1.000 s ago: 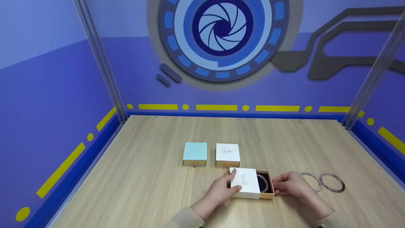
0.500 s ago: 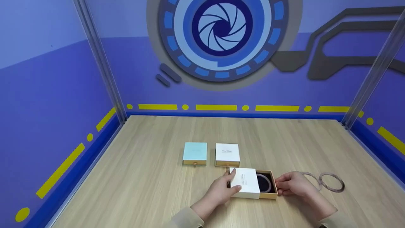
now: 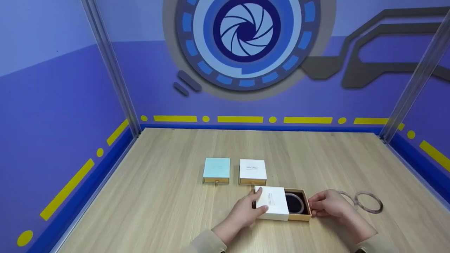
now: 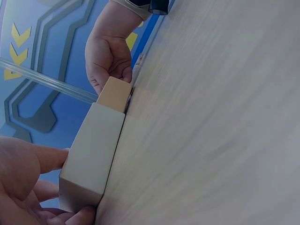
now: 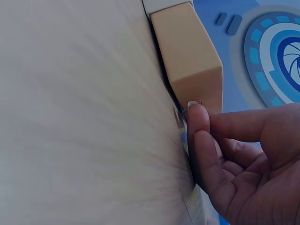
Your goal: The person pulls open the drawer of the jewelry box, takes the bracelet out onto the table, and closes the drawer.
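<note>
A white drawer-style gift box lies on the table, its white cover on the left and its tan drawer pulled part way out to the right. Inside the drawer, on a dark lining, sits a pale bangle, its left part hidden under the cover. My left hand grips the cover from the left; thumb and fingers hold its end in the left wrist view. With bent fingers, my right hand pinches at the outer end of the drawer, low on its face in the right wrist view.
Behind the box stand a light blue gift box and another white gift box, both closed. Two bangles lie by my right hand: a mottled one and a paler one partly behind the hand. Blue panels wall in the table.
My right hand has moved slightly right, drawing the drawer further out of the cover, so more of the bangle shows. The left hand and cover have stayed in place.
</note>
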Motion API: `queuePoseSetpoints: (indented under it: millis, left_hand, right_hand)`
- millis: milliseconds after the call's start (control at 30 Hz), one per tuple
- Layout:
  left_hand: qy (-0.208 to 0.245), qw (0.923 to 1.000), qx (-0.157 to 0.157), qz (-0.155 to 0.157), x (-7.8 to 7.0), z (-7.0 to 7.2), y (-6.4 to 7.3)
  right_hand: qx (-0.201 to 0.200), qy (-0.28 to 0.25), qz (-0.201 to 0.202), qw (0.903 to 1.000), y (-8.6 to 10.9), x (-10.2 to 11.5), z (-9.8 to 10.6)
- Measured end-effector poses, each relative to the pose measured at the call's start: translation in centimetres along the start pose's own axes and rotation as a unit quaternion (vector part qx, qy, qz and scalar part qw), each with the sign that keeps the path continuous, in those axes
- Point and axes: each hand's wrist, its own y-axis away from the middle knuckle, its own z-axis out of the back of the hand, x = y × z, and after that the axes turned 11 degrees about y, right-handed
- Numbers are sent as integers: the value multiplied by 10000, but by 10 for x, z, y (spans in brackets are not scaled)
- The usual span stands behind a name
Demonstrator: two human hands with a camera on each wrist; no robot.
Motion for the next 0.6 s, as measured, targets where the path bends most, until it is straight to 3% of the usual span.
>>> queuePoseSetpoints:
  millis: [600]
  left_hand:
    - [-45,10000,0,-28,1,1,-1]
  right_hand:
    - [-1,-42,-113,9999,1,-1,4]
